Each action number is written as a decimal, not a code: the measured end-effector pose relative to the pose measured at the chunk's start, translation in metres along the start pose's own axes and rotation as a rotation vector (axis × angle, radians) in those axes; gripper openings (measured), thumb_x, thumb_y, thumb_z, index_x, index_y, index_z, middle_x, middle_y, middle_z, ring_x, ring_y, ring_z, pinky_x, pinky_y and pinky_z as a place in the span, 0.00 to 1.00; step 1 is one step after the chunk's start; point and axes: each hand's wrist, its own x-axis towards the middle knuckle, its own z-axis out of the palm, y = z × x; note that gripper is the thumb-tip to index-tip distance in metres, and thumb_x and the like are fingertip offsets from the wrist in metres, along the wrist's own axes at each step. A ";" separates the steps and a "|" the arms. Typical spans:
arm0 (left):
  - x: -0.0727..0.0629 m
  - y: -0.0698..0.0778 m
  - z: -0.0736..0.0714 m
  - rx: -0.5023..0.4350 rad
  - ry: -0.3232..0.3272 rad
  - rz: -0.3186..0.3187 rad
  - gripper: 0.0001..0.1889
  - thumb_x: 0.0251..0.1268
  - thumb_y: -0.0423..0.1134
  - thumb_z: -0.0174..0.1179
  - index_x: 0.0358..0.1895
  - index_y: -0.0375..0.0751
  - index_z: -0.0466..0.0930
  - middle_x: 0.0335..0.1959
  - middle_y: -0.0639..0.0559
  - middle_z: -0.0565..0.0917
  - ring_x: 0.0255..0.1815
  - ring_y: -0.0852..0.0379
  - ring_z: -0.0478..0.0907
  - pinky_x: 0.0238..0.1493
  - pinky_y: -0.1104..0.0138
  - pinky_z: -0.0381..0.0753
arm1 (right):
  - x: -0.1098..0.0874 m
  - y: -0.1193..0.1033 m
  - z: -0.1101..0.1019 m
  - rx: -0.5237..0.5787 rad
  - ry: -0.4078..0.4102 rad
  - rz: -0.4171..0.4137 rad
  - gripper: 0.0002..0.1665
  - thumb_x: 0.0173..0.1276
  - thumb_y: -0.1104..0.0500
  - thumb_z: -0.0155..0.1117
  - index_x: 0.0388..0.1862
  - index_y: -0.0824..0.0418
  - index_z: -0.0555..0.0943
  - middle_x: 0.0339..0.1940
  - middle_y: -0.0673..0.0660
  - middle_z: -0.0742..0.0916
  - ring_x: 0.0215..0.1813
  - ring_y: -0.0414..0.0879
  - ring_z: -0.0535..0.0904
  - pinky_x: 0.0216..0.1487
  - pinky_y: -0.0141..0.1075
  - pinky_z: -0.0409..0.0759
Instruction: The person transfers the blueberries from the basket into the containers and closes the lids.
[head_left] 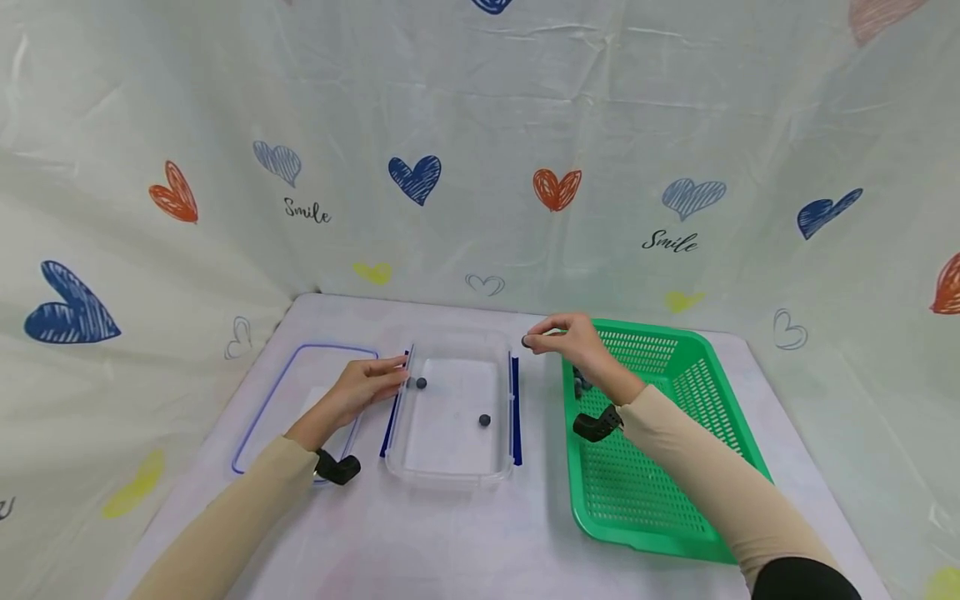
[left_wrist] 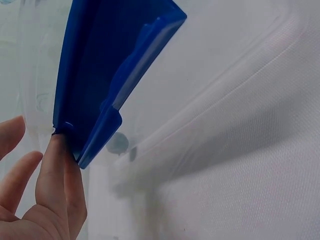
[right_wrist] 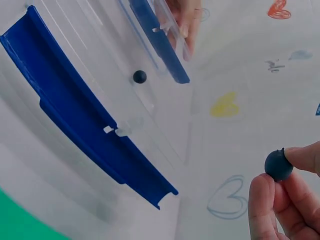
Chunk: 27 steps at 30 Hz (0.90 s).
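My right hand [head_left: 566, 340] pinches a small dark-blue blueberry [right_wrist: 278, 165] between thumb and fingers, above the table between the clear plastic box [head_left: 450, 478] and the green basket [head_left: 573, 492]. Straight fingers of my left hand [head_left: 367, 385] touch the box's left side, beside a blue side latch [left_wrist: 100, 65] that hangs out from the wall. Inside the box lie a blueberry [head_left: 485, 420] near the right and another blueberry [head_left: 422, 383] by the left wall. The right blue latch [head_left: 517, 417] is also folded out.
A clear lid with a blue rim [head_left: 258, 408] lies left of the box, partly under my left forearm. Several dark round berries [head_left: 581, 382] sit at the basket's left side, partly hidden by my right wrist. A heart-printed sheet [head_left: 480, 225] hangs behind the table.
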 end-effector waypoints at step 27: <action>-0.001 -0.001 0.001 0.002 0.004 0.015 0.28 0.71 0.38 0.63 0.70 0.33 0.69 0.72 0.36 0.67 0.55 0.61 0.81 0.55 0.70 0.81 | 0.026 0.003 0.053 -0.072 -0.135 0.030 0.08 0.66 0.63 0.71 0.39 0.69 0.87 0.39 0.61 0.86 0.42 0.58 0.87 0.47 0.41 0.88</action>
